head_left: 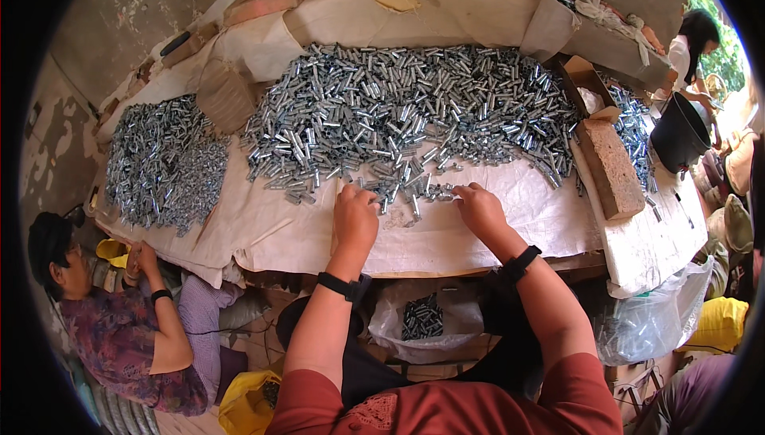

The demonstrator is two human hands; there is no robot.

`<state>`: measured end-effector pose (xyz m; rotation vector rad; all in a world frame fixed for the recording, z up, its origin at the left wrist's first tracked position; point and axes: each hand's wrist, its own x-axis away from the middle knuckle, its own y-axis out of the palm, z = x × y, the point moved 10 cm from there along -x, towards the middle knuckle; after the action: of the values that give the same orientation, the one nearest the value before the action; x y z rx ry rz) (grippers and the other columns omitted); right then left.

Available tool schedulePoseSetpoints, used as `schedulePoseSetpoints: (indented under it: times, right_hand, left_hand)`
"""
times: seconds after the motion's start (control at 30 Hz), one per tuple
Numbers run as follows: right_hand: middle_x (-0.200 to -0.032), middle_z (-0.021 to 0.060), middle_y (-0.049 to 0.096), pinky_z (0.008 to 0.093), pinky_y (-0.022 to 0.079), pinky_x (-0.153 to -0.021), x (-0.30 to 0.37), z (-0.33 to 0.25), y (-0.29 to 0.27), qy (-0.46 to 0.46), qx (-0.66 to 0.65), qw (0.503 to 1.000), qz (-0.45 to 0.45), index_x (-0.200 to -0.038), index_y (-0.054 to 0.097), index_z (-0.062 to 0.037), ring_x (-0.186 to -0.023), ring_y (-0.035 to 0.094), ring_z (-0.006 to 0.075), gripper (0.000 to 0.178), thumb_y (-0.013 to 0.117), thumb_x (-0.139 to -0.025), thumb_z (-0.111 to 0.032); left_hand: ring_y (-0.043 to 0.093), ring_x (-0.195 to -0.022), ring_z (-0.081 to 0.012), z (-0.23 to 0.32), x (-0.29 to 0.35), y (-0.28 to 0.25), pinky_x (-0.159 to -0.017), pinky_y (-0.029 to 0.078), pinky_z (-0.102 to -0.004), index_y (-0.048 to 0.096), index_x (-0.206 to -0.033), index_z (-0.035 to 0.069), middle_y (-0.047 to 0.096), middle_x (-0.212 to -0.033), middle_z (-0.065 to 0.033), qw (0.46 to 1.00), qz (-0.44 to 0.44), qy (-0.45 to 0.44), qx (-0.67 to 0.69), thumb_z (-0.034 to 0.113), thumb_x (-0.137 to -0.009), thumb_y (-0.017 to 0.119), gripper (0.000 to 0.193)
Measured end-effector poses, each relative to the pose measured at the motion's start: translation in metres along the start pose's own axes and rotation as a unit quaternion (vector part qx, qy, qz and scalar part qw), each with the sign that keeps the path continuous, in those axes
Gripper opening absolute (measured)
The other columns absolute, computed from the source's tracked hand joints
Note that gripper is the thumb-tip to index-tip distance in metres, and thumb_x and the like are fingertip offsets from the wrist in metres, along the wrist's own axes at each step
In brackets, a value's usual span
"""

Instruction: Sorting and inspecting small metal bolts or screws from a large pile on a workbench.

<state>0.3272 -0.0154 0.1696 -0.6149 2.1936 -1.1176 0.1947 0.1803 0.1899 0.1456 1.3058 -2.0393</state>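
A wide heap of short silvery metal cylinders [382,100], like bolt sleeves, covers the pale cloth [271,236] on the table ahead of me. My left hand [356,210] is at the near edge of the heap, its fingers curled in; what they hold, if anything, is hidden. To its right, my right hand [480,208] has thumb and fingers drawn together beside the loose pieces, and I cannot make out anything between them. Between both hands lies a small cluster of metal pieces [410,196], some on their sides. Dark bands circle both my wrists.
Another heap of metal pieces [163,164] lies at the left behind a cardboard flap [226,94]. A brick [610,168], an open box [588,88] and a black bucket [680,134] stand right. Below the table edge is a lined container [426,343]. A person [119,323] sits left.
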Motion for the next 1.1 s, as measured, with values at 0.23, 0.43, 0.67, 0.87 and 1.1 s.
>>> schedulePoseSetpoints:
  times: [0.23, 0.43, 0.67, 0.87, 1.1]
  right_hand:
    - [-0.086, 0.0139, 0.059, 0.0426, 0.049, -0.063, -0.004, 0.003, 0.023, 0.023, 0.055, 0.997, -0.038, -0.079, 0.061, -0.0038, -0.072, 0.060, 0.0342, 0.016, 0.056, -0.079, -0.019]
    - [-0.084, 0.0136, 0.061, 0.0343, 0.052, -0.057, 0.013, -0.015, 0.018, 0.130, -0.262, 0.944, -0.152, -0.092, 0.062, -0.0016, -0.063, 0.063, 0.0239, 0.016, 0.054, -0.080, -0.009]
    - [-0.074, 0.0106, 0.062, 0.0286, 0.051, -0.050, 0.054, -0.070, 0.035, 0.241, -0.713, 0.603, -0.265, -0.099, 0.056, 0.0013, -0.057, 0.061, 0.0182, 0.017, 0.052, -0.092, -0.013]
    - [-0.069, 0.0089, 0.062, 0.0256, 0.045, -0.039, 0.054, -0.061, 0.046, 0.257, -0.743, 0.572, -0.235, -0.094, 0.059, 0.0011, -0.049, 0.057, 0.0157, 0.014, 0.055, -0.089, -0.012]
    - [-0.068, 0.0082, 0.060, 0.0249, 0.042, -0.038, 0.056, -0.059, 0.047, 0.273, -0.751, 0.557, -0.227, -0.087, 0.057, -0.0011, -0.047, 0.054, 0.0134, 0.011, 0.058, -0.088, -0.012]
  left_hand:
    - [0.058, -0.084, -0.0216, 0.028, 0.033, 0.013, -0.074, 0.046, -0.0304, 0.060, -0.085, 0.000, 0.057, -0.089, -0.0091, 0.958, -0.107, -0.034, 0.263, 0.000, -0.071, 0.065, 0.015]
    - [0.062, -0.068, -0.0128, 0.029, 0.056, 0.032, -0.056, 0.048, -0.0243, 0.054, -0.097, -0.004, 0.061, -0.087, -0.0085, 0.856, -0.226, -0.176, 0.431, 0.002, -0.082, 0.056, 0.016]
    - [0.058, -0.057, -0.0095, 0.044, 0.066, 0.038, -0.043, 0.041, -0.0189, 0.051, -0.098, -0.001, 0.060, -0.082, -0.0071, 0.786, -0.276, -0.203, 0.514, 0.001, -0.082, 0.058, 0.017]
    - [0.054, -0.053, -0.0071, 0.049, 0.070, 0.040, -0.043, 0.041, -0.0182, 0.051, -0.096, 0.000, 0.058, -0.075, -0.0042, 0.778, -0.288, -0.212, 0.516, 0.001, -0.082, 0.059, 0.016]
    - [0.052, -0.051, -0.0051, 0.052, 0.070, 0.036, -0.043, 0.040, -0.0174, 0.053, -0.095, 0.000, 0.057, -0.072, -0.0023, 0.770, -0.280, -0.212, 0.532, 0.003, -0.083, 0.059, 0.014]
